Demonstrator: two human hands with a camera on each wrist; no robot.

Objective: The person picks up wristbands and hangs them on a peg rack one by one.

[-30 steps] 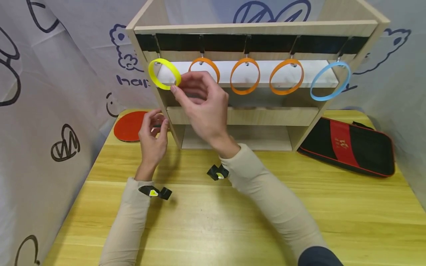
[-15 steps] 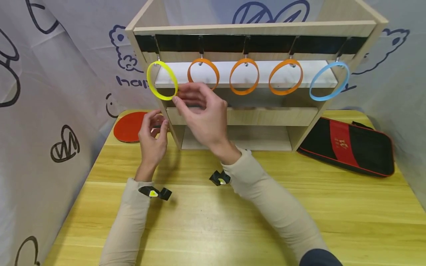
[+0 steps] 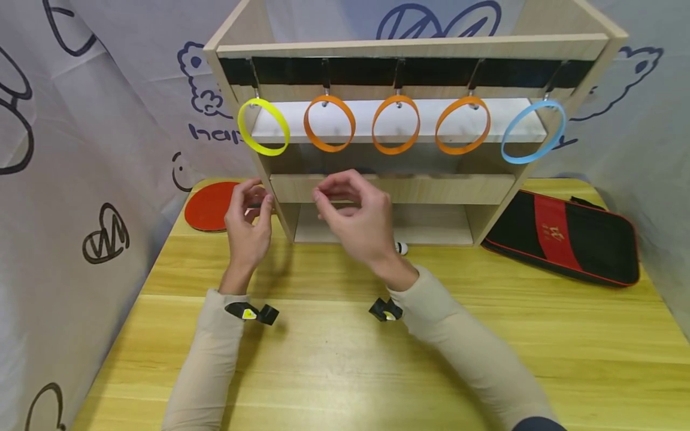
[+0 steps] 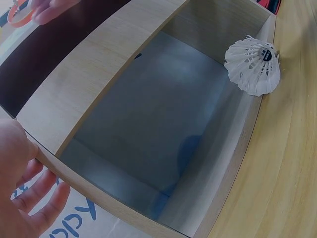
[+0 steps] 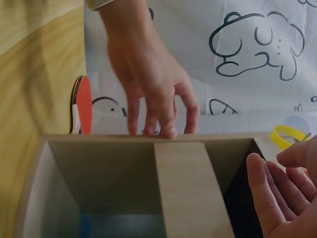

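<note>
My right hand (image 3: 358,215) is in front of the wooden shelf unit (image 3: 412,43), below the hanging rings. Its thumb and forefinger are close together in the head view, and the right wrist view shows relaxed fingers with nothing between them. The yellow ring (image 3: 279,117) hangs from the leftmost hook, up and to the left of this hand. My left hand (image 3: 249,230) touches the unit's left side panel with loosely bent fingers; in the right wrist view, the left hand's fingertips (image 5: 169,133) meet the panel's edge.
Several more rings hang to the right: orange bands (image 3: 396,149) and a light blue ring (image 3: 520,160). A red table tennis bat (image 3: 207,206) lies left of the unit, and a black-and-red case (image 3: 609,239) lies right. A shuttlecock (image 4: 252,67) sits at the unit's bottom front edge.
My right hand has let go of the yellow ring and moved down and to the right. The ring now hangs by itself from its hook. My left hand has stayed in place.
</note>
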